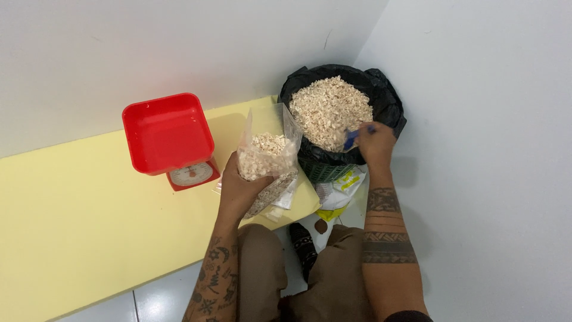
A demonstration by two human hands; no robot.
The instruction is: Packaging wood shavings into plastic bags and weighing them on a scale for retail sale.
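I saw left hand [239,189] gripping clear bag [266,156] of pale flakes upright, mouth open toward 1 o'clock | right hand [375,145] clenched on blue scoop [353,138] at rim of black-lined basket [393,106] heaped with flakes | red scale [169,136] at bag's 9 o'clock on yellow mat [71,203].

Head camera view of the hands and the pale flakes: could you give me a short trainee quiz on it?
1. True or false: the left hand holds a clear plastic bag partly filled with pale flakes.
2. What does the right hand grip: A a blue scoop, B a fork?
3. What stands on the yellow mat left of the bag?

Key: 1 true; 2 A; 3 a red kitchen scale with a square tray.
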